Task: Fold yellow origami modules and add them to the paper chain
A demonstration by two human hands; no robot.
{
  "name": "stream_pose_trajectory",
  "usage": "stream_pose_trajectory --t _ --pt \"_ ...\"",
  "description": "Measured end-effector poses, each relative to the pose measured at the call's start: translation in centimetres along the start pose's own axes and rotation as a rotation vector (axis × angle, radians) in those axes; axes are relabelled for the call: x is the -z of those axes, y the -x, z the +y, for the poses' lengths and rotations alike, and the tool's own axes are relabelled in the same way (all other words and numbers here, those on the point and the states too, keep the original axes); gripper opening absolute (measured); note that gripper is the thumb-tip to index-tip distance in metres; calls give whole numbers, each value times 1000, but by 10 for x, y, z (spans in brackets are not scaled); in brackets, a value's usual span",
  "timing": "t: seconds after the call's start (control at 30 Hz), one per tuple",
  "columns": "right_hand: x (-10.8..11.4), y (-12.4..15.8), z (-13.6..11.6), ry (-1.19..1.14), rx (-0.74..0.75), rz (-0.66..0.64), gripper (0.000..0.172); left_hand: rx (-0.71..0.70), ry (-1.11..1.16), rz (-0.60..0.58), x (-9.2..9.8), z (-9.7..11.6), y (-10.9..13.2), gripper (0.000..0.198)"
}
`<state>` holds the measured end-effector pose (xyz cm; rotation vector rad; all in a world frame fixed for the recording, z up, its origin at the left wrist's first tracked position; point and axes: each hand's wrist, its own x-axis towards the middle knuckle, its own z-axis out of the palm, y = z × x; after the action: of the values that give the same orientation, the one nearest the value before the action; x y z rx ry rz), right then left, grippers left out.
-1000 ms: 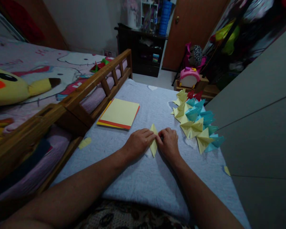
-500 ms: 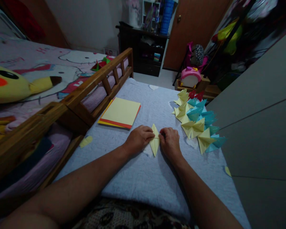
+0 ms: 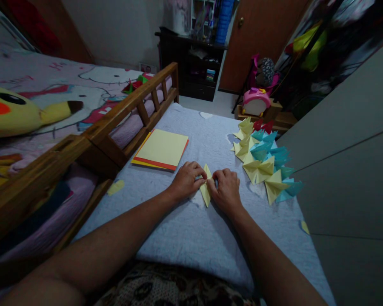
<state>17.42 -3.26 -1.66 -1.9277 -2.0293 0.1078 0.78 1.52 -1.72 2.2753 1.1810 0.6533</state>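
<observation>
A small pale yellow folded paper (image 3: 206, 196), shaped like a narrow diamond, lies on the blue-grey cloth surface in front of me. From its left side my left hand (image 3: 187, 180) pinches its middle between thumb and fingers. My right hand (image 3: 226, 189) grips the right side, its thumb and fingertips bent over the paper near the centre. Both sets of fingertips almost meet there and cover part of the folds. Up and to the left of my hands rests a stack of square paper sheets (image 3: 162, 148), pale yellow on top with orange-red and yellow edges beneath.
Several folded paper pieces (image 3: 258, 168) in yellow, blue and red stand in rows at the right. A wooden bed rail (image 3: 127, 108) borders the left side, with a yellow plush toy (image 3: 15, 112) beyond it. A pale cabinet panel (image 3: 347, 170) rises on the right.
My fingertips have moved in over the middle of the folded paper, the right thumb now lying across its centre. The stack and the finished-looking folded pieces stay where they were.
</observation>
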Motion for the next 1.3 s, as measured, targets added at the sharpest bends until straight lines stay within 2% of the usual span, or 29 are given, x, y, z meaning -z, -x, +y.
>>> stream_pose_trajectory --t 0.27,0.53,0.9,1.1,1.3 --pt "2 -1 -4 53 -48 -50 16 73 -107 -39 1 1 5 12" --pt "3 -1 1 -3 -54 -51 10 75 -78 -44 4 0 7 14" --pt "2 1 12 -93 -52 -36 22 47 -75 -47 2 -2 10 22" --pt "3 2 12 -103 -42 -12 18 -38 -7 12 4 -2 11 9" --pt "3 6 6 -176 -25 0 9 -21 5 14 -2 1 15 9"
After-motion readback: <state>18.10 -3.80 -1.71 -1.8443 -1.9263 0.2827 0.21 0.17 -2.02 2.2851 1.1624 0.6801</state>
